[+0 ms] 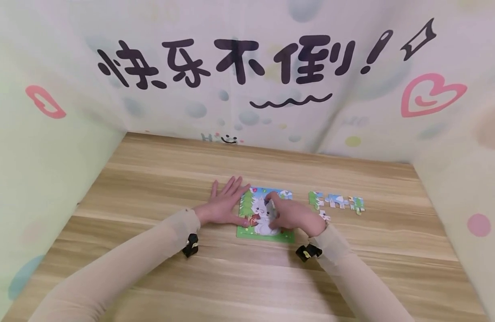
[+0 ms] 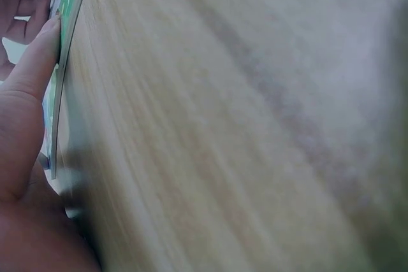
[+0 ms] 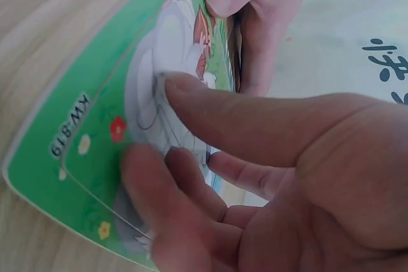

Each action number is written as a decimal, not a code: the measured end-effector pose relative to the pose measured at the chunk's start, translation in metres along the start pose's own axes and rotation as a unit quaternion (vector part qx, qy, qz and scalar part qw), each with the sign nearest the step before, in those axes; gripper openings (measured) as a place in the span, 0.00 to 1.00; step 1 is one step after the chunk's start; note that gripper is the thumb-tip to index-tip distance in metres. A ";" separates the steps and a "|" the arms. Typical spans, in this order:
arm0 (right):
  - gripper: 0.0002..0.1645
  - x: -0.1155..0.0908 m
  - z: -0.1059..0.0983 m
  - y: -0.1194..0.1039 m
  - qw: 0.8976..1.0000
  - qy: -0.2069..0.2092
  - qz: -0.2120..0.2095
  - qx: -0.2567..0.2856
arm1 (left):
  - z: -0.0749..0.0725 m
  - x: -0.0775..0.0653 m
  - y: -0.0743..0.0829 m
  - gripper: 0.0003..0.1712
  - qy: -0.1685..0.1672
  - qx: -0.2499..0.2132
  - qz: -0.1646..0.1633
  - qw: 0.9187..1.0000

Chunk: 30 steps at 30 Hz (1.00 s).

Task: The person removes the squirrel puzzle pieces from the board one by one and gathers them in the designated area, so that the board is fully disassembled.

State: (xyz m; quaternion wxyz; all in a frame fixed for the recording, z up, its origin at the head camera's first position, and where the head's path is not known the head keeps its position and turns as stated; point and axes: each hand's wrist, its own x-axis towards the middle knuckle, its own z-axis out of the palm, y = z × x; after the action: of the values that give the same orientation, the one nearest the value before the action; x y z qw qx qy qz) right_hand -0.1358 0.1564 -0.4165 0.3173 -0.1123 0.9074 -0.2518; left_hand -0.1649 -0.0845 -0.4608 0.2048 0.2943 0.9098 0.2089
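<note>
Green-bordered puzzle [image 1: 247,233]: laid on the bench [image 1: 231,286], apparently largely assembled.
Loose pieces [image 1: 336,201]: several left unplaced, right of the puzzle.
Left hand [image 1: 220,208]: fingers spread, rested on the puzzle's left side.
Right hand [image 1: 295,215]: fingers curled over its right side; any pinched piece cannot be told.

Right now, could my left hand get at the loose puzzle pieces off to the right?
Probably not easily: your right hand, over the puzzle board, sits between your left hand and the loose puzzle pieces.
</note>
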 end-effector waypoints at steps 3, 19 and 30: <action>0.44 0.001 0.000 0.000 1.000 -0.002 -0.005 -0.017 | -0.001 -0.001 0.001 0.69 -0.001 0.001 -0.003 1.000; 0.43 0.003 -0.002 0.005 0.999 -0.023 -0.038 0.006 | -0.002 -0.005 0.001 0.68 0.002 -0.009 0.002 1.000; 0.40 0.001 0.001 0.008 0.996 0.032 -0.070 -0.049 | 0.001 0.000 0.000 0.68 0.004 -0.004 -0.002 1.000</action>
State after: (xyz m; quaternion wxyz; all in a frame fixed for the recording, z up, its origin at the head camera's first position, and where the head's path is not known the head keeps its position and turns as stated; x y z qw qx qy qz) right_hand -0.1368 0.1623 -0.4217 0.2636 -0.1833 0.9183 -0.2318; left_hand -0.1640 -0.0839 -0.4617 0.2023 0.2908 0.9105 0.2132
